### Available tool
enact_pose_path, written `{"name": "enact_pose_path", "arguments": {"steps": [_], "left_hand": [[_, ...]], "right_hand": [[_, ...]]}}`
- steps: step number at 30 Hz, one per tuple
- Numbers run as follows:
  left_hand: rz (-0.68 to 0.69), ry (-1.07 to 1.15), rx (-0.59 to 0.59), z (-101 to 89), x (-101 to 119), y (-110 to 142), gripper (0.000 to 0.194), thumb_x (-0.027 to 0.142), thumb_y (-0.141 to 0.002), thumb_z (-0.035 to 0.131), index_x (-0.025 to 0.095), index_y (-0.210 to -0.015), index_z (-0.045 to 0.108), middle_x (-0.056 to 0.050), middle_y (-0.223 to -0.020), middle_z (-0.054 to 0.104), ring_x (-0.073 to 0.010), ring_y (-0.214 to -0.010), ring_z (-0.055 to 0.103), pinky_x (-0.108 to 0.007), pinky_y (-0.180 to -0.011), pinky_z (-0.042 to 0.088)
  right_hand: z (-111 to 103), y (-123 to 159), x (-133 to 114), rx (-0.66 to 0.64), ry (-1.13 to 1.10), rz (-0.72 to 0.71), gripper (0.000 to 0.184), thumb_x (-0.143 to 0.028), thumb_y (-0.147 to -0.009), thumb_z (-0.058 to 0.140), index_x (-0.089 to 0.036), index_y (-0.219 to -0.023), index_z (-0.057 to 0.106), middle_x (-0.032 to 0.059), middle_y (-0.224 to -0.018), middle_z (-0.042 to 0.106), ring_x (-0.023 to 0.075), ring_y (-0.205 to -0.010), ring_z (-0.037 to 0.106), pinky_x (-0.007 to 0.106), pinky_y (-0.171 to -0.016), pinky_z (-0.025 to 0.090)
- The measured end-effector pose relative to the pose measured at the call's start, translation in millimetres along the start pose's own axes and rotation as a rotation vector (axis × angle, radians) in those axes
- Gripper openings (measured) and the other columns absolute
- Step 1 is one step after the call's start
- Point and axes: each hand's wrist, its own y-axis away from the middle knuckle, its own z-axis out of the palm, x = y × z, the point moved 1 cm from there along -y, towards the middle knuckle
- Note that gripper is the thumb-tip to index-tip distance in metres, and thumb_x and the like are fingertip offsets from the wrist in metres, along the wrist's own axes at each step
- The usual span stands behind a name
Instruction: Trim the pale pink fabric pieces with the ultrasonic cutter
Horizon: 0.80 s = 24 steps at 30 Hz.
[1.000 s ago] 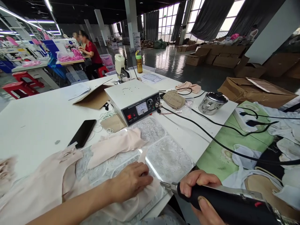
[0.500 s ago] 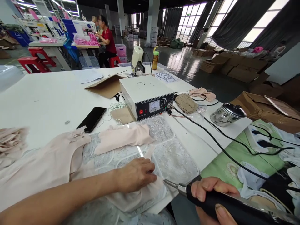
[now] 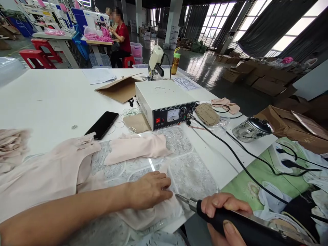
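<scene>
My left hand (image 3: 150,189) lies on pale pink fabric (image 3: 51,171) near the table's front edge, fingers pressed down and holding it against a clear scratched plate (image 3: 189,174). My right hand (image 3: 225,218) is wrapped round the black handle of a hand-held cutting tool (image 3: 246,229). Its metal tip (image 3: 183,200) points left and sits right at the fabric edge beside my left fingertips. A black cable (image 3: 230,153) runs from the tool to a white control box (image 3: 164,102) with a dial and a red switch.
A black phone (image 3: 102,124), a tan pattern piece (image 3: 137,123) and white elastic loops lie left of the box. A steel lidded pot (image 3: 252,129), folded cardboard (image 3: 119,89), a bottle (image 3: 175,61) and a small sewing machine (image 3: 155,61) stand further back. A person sits sewing far off.
The view has swung left and down a little. The tool tip has come closer to my left fingertips. My left hand stays on the fabric.
</scene>
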Motion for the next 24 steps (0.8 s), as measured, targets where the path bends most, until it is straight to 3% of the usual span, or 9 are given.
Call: {"name": "enact_pose_path", "arguments": {"steps": [5,24], "left_hand": [[-0.001,-0.007,-0.001,-1.5,-2,2,0.007,0.015,-0.090,0.057,0.019,-0.095,0.060,-0.005,-0.090,0.058,-0.0177,-0.074,0.050,-0.032,-0.066,0.038],[-0.037,-0.015,0.020,-1.8,-1,5,0.009,0.014,-0.094,0.052,0.019,-0.092,0.059,-0.004,-0.090,0.057,-0.0164,-0.074,0.051,-0.031,-0.068,0.041]], "right_hand": [[-3,-2,0,-0.070,0.039,-0.019,0.011,-0.031,-0.090,0.059,-0.025,-0.085,0.051,0.0000,-0.077,0.051,0.0151,-0.061,0.053,0.034,-0.054,0.049],[8,-4,8,-0.027,-0.030,-0.010,0.012,-0.033,-0.088,0.059,-0.025,-0.088,0.050,-0.0014,-0.078,0.047,0.0137,-0.061,0.051,0.032,-0.055,0.048]]}}
